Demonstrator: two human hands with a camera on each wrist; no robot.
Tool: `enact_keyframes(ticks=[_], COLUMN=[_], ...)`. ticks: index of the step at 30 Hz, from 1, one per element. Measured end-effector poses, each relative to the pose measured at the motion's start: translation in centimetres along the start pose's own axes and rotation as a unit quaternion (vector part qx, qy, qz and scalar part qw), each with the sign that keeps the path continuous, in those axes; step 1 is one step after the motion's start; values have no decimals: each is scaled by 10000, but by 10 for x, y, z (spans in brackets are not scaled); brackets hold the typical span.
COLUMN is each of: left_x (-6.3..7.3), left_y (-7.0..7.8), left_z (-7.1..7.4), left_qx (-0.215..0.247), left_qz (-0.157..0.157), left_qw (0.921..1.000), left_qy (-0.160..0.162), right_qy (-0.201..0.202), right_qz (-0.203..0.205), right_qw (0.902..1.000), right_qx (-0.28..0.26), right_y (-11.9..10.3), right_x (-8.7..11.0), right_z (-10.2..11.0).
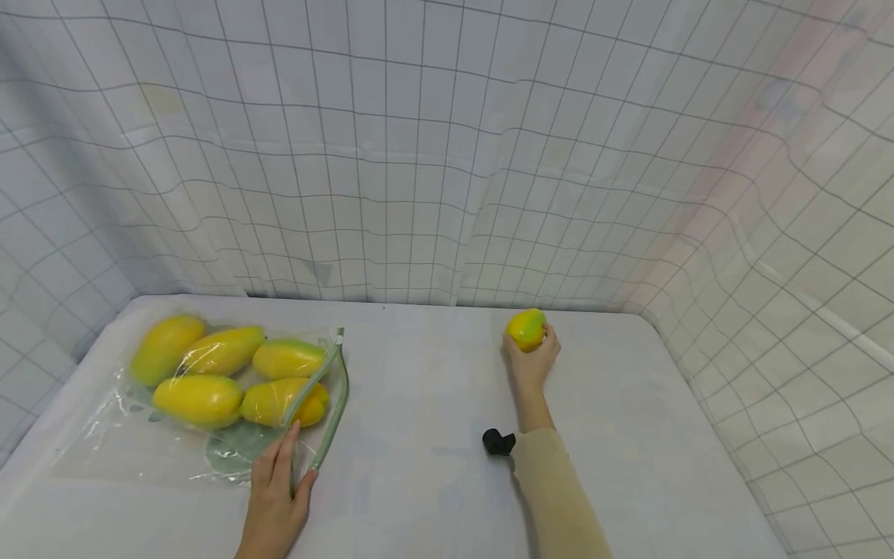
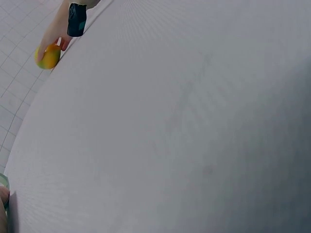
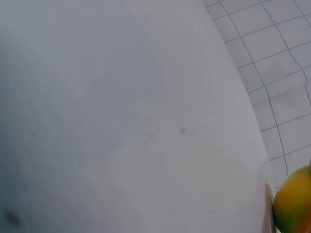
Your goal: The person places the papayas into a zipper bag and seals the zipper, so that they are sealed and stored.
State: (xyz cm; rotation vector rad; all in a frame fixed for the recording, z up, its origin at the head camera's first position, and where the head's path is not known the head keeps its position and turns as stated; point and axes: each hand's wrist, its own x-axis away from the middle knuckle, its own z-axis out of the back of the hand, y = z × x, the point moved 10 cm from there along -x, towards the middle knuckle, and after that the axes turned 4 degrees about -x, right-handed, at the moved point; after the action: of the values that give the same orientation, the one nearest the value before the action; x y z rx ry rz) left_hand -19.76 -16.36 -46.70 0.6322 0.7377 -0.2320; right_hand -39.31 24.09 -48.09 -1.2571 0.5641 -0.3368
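My right hand (image 1: 532,361) grips a yellow-green mango (image 1: 525,329) near the table's far edge, fingers and thumb around its sides. The left wrist view shows that mango (image 2: 48,57) at upper left; in the right wrist view only part of the mango (image 3: 292,199) shows at the lower right edge. On the left lies a clear zip bag (image 1: 174,458) with several yellow-green mangoes (image 1: 199,400) inside. Its green-edged mouth (image 1: 341,396) faces right and stands parted. My left hand (image 1: 275,485) touches the mouth's near end, fingers extended and thumb spread apart.
A white cloth-covered table (image 1: 419,466) holds everything. Grid-patterned curtains (image 1: 419,194) hang behind it and on both sides. A small black device (image 1: 499,442) sits at my right wrist, beside the beige sleeve (image 1: 559,497).
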Motion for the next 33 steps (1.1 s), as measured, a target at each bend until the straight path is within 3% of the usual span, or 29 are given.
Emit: enact_keyframes(ticks=[10,15,22,33], left_x=[1,0,1,0], left_y=[0,1,0,2], left_z=[0,1,-1,1], left_qx=[-5,-6,-46,-23], left_qz=[47,20,82,-34], left_qw=[10000,10000,9999,10000], left_qy=[-27,-2,-63,22], right_qy=[-1115,-1402,-1377,-963], right_qz=[-162,-332,-426,37], right_qw=[9933,9890,9893,9953], right_qx=[-267,-327,-247,110], right_y=[17,19,17,5], right_x=[-4,-5,-4,-4], right_z=[-3,-1,1,-3])
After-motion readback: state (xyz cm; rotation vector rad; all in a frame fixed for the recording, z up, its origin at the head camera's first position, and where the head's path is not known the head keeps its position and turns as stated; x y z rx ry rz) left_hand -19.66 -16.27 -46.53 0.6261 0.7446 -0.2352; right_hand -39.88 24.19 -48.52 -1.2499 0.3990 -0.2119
